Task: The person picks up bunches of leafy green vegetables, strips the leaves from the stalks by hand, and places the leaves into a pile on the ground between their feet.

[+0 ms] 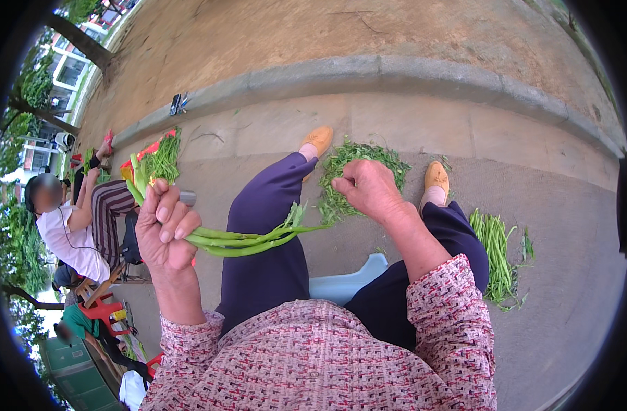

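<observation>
My left hand (167,226) is wrapped around a small bunch of green vegetable stalks (241,242). The thick ends stick out above the fist, while the thin ends with a few leaves reach right, across my left thigh. Curled with thumb against fingers, my right hand (370,187) hovers over a heap of plucked green leaves (336,198) on the pavement between my feet. Nothing shows in its grasp, though the inside of the fingers is hidden. A bundle of stalks (491,251) lies on the ground beside my right leg.
More stalks (162,159) rest on a red and yellow sheet (148,150) to the left. A stone kerb (313,74) crosses ahead, bearing a small dark object (176,104). Seated people (69,226) are at left, near a red plastic stool (98,311). Light-blue plastic (344,282) shows beneath me.
</observation>
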The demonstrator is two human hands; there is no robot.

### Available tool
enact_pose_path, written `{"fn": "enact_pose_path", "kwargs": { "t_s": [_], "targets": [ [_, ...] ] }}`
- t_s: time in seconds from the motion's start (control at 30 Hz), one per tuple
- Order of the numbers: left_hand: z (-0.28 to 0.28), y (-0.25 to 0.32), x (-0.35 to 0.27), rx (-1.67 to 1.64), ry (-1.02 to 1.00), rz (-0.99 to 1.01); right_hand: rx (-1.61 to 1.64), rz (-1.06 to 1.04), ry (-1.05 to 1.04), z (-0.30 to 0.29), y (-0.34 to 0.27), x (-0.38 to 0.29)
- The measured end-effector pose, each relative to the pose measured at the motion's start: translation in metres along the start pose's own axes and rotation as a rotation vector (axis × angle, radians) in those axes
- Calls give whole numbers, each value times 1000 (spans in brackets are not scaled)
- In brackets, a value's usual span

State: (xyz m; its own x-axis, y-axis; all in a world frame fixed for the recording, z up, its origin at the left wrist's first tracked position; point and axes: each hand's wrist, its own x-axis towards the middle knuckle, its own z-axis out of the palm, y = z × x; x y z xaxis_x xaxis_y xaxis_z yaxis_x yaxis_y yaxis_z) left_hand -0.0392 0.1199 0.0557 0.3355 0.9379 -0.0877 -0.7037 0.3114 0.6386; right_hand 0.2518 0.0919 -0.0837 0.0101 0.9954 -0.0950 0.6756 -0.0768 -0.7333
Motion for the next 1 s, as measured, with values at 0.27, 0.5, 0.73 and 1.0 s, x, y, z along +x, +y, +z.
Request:
{"fn": "enact_pose_path", "kwargs": {
  "t_s": [0.27,0.5,0.73,1.0],
  "targets": [
    [-5,-2,1,-6,-7,-2,111,-146,60,20,9,1],
    [-6,-6,1,1,-20,-13,265,-272,-46,22,-9,-4],
    [2,-30,6,-25,-43,-60,744,-505,-200,41,-31,-9],
    [-2,-52,14,-60,-87,-106,914,-414,-553,36,-37,-19]
  ]
}}
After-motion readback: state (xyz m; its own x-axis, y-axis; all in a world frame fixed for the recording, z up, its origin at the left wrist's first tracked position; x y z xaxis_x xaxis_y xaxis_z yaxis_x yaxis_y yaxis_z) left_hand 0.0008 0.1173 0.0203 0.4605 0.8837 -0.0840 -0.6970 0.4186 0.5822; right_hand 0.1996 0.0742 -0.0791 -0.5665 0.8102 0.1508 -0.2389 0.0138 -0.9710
